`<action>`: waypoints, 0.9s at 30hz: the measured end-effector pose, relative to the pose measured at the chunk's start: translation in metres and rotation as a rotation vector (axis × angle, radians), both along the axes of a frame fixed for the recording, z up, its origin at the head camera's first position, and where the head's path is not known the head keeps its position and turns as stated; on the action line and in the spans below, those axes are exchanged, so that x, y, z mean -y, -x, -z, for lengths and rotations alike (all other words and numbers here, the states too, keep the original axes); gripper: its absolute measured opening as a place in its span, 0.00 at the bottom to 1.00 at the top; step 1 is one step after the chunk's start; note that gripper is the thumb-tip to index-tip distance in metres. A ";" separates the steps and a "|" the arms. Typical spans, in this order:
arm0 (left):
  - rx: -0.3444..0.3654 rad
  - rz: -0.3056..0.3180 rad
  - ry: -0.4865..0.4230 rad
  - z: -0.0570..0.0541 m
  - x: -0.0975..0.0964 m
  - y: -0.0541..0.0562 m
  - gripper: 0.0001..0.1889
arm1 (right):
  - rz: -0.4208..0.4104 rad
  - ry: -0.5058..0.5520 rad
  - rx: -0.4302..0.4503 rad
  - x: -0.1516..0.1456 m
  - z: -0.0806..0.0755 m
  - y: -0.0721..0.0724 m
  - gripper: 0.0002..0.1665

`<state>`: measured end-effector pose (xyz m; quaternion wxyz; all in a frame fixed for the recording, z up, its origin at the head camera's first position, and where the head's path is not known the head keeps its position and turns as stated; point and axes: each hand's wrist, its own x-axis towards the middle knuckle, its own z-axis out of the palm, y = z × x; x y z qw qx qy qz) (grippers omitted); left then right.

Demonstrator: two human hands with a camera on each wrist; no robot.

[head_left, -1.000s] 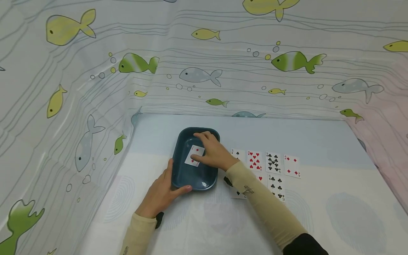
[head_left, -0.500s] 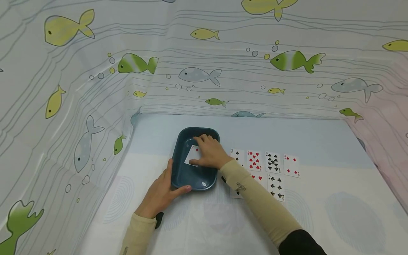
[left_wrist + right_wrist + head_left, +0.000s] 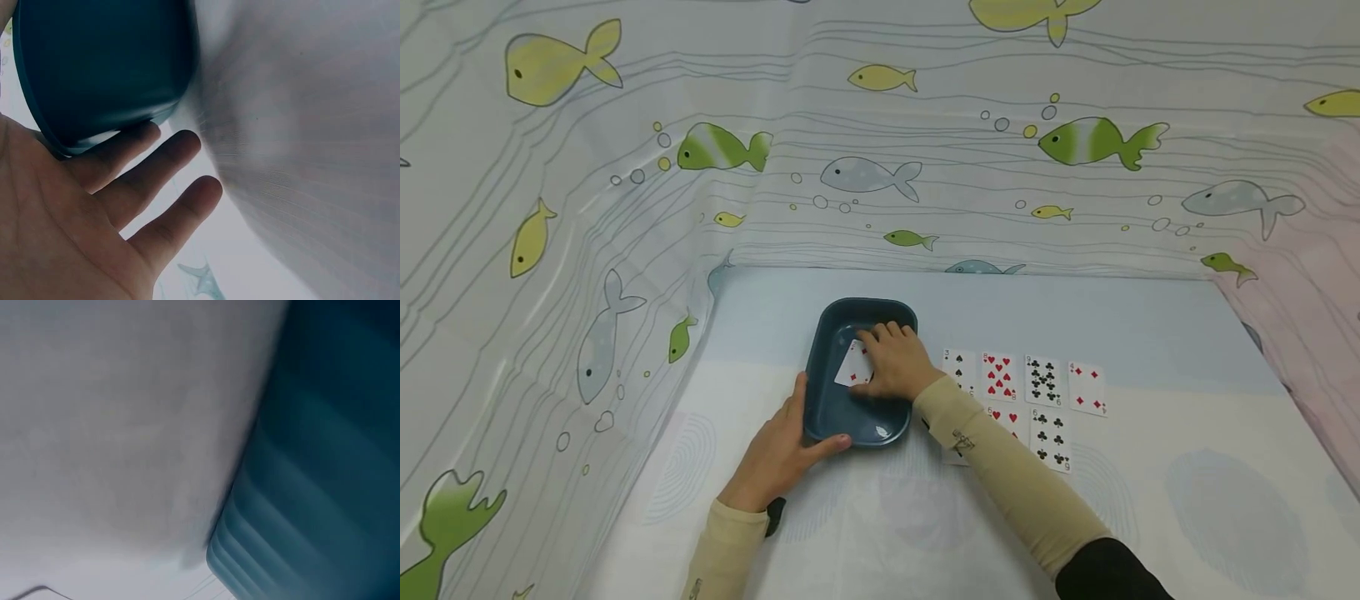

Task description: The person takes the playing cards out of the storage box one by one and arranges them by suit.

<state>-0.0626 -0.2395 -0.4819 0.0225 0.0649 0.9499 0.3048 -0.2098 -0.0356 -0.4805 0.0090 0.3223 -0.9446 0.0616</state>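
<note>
In the head view, a dark blue rectangular tray (image 3: 820, 417) stands on the table. My left hand (image 3: 778, 458) lies at its near left corner, fingers along the outer side and thumb across the near rim. The left wrist view shows several straight fingers (image 3: 164, 222) of that hand by the tray's wall (image 3: 106, 69). Inside the tray lies a playing card (image 3: 852, 365) with red diamonds. My right hand (image 3: 898, 365) covers the card's right part, its thumb by the near edge and fingertips by the far edge. Whether it pinches the card is hidden.
Playing cards lie face up in two rows right of the tray, among them an eight of hearts (image 3: 1000, 377), a nine of clubs (image 3: 1042, 382), a four of diamonds (image 3: 1087, 387) and a six of clubs (image 3: 1050, 437). My right forearm (image 3: 1011, 475) partly covers the nearer row.
My right hand has shifted slightly right and toward me over the card, its thumb and fingers drawing closer to the card's edges. My left hand stays at the tray.
</note>
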 end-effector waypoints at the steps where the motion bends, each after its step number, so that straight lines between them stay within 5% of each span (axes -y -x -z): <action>1: 0.000 0.000 -0.001 0.000 0.000 0.000 0.64 | 0.001 -0.009 -0.002 0.000 0.000 0.000 0.60; 27: 0.003 -0.003 -0.001 -0.002 -0.002 0.001 0.64 | 0.016 -0.046 -0.011 0.001 0.004 0.000 0.58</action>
